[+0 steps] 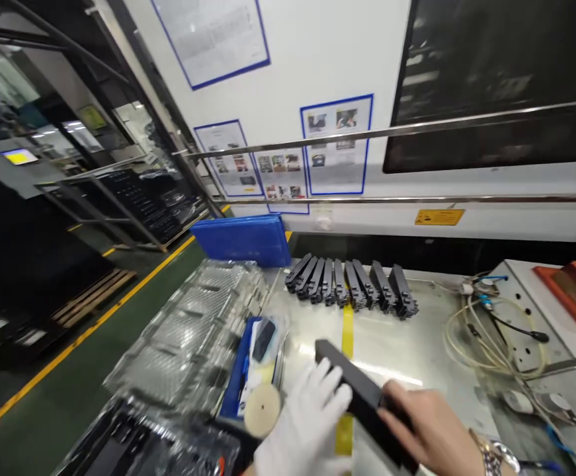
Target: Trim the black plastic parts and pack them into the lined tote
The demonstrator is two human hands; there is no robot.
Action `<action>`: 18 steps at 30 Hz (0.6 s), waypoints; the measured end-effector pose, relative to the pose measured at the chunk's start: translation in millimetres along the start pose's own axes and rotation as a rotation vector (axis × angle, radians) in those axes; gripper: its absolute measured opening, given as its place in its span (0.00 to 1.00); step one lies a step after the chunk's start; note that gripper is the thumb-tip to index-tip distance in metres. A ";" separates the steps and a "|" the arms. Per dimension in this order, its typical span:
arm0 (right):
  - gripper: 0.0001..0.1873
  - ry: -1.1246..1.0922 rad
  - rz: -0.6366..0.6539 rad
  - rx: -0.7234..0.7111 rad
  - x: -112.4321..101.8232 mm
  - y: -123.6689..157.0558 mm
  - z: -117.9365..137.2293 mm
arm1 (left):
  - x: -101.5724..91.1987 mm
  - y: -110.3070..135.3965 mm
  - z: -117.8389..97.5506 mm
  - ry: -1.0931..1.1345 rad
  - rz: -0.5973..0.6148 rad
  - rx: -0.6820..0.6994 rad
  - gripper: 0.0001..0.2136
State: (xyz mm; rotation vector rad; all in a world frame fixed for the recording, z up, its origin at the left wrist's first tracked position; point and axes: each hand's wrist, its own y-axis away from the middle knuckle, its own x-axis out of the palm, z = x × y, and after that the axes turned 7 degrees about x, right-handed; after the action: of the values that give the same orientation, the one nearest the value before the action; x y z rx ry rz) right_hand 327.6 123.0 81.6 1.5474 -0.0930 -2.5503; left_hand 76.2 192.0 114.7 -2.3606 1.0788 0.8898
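A long black plastic part (352,380) lies slantwise between my two hands, above the metal tabletop. My left hand (305,413), in a white glove, has its fingers curled against the part's left side near the far end. My bare right hand (429,423), with a watch at the wrist, grips the same part nearer to me, thumb and fingers around it. The part's near end runs out of the bottom of the view. Beyond my hands, several similar black parts (340,281) lie side by side in a row on the metal tabletop (407,350).
Clear plastic trays (188,337) are stacked at the left, beside a blue bin (238,377) with a tape roll (262,410). A plastic-wrapped box of black parts (153,439) sits lower left. Tubes and cables (486,337) lie by a white fixture (516,291) at right. Metal rails (397,199) cross behind.
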 end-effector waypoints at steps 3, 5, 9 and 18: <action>0.15 -0.166 0.192 -0.192 43.1 11.4 58.4 | 22.6 17.8 7.7 -0.053 0.383 -0.009 0.19; 0.15 -0.242 0.251 -0.194 74.8 1.0 69.1 | 29.1 47.8 17.3 0.028 0.478 -0.173 0.14; 0.18 -0.221 0.210 0.038 146.1 -47.3 31.1 | 18.0 122.2 44.6 0.589 0.036 -0.578 0.19; 0.22 -0.086 0.161 0.127 265.1 -76.3 -33.4 | -65.3 201.7 13.8 0.881 -0.634 -0.725 0.18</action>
State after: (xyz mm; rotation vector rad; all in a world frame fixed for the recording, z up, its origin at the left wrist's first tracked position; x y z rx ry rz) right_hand 229.2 155.2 -176.3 1.4085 -0.3810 -2.5259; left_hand -118.3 108.2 132.0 -3.5248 0.1115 -0.0764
